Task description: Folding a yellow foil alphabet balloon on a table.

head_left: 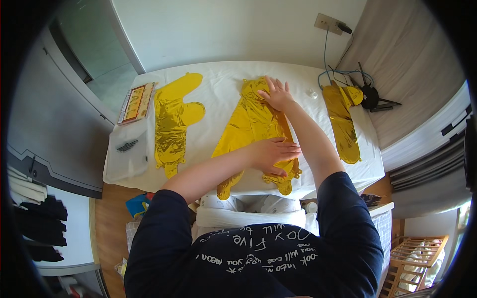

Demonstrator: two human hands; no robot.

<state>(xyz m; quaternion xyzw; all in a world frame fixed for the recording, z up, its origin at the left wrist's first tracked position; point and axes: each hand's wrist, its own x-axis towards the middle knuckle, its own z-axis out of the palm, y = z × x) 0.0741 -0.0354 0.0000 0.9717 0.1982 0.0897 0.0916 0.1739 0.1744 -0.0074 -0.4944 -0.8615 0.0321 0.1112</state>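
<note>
A flat gold foil balloon (248, 121), wide at the bottom and narrow at the top like a letter, lies creased on the white-covered table in front of me. My left hand (272, 155) rests flat across its lower right part, fingers stretched to the right. Farther up, my right hand (279, 95) lies spread on the balloon's narrow top end, touching its right side. Neither hand grips anything. Another flat gold foil balloon (170, 116) with two rounded arms lies to the left. Near the table's right edge is a third gold foil balloon (343, 124), long and slim.
On the table's left side lie a flat printed package (135, 103) and a clear plastic bag (128, 151). A tiny clear object (313, 93) sits right of my right hand. At the far right stands a black router (370, 96), with cables running to a wall socket (328, 23).
</note>
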